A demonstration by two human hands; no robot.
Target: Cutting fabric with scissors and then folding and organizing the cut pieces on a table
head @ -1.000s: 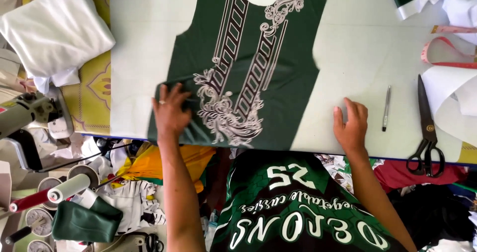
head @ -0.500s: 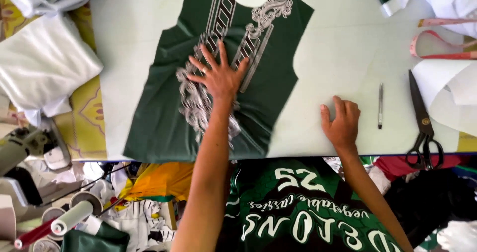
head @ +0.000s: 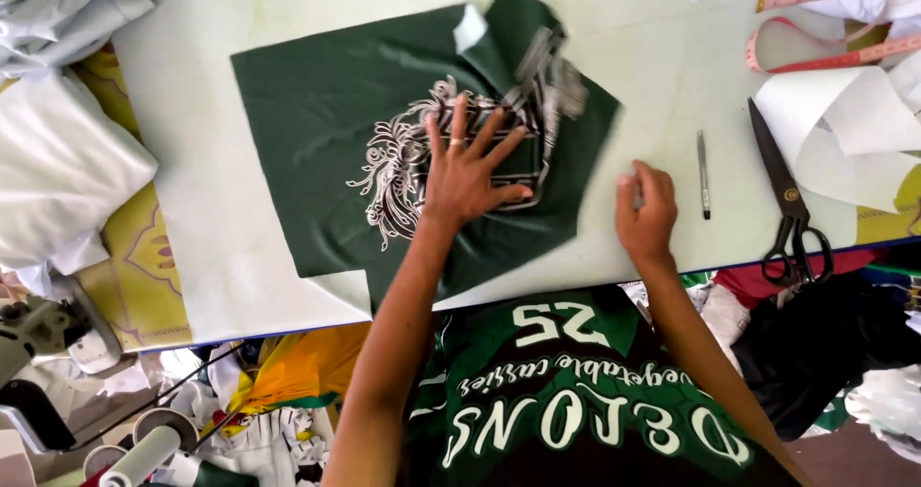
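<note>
Pale and smooth, the table [head: 240, 247] fills most of the view, its near edge running across just above the person's green printed shirt [head: 576, 401]. On it lies a dark green cloth [head: 317, 113], spread flat on its left part and folded over on itself toward the upper right, where it looks blurred. White ornamental print [head: 389, 175] runs across the middle of the cloth.

The left hand [head: 470, 175] lies flat on that print, palm down, its fingers [head: 459, 122] spread wide and gripping nothing (a ring shows on one of them). The right hand [head: 648, 213] rests on the bare table just beside the cloth's right edge, its fingers loosely curled with the tips on the surface; it holds nothing.

To the right of that hand a slim dark pen [head: 703, 175] lies on the table, and past it a pair of dark scissors [head: 787, 199] with the handles near the table edge. A pink measuring tape [head: 825, 60] curls at the upper right beside sheets of white paper [head: 835, 122]. White fabric [head: 58, 161] is heaped along the left side over a yellow patterned cloth [head: 134, 285]. Below the table at lower left stand thread spools [head: 144, 453].
</note>
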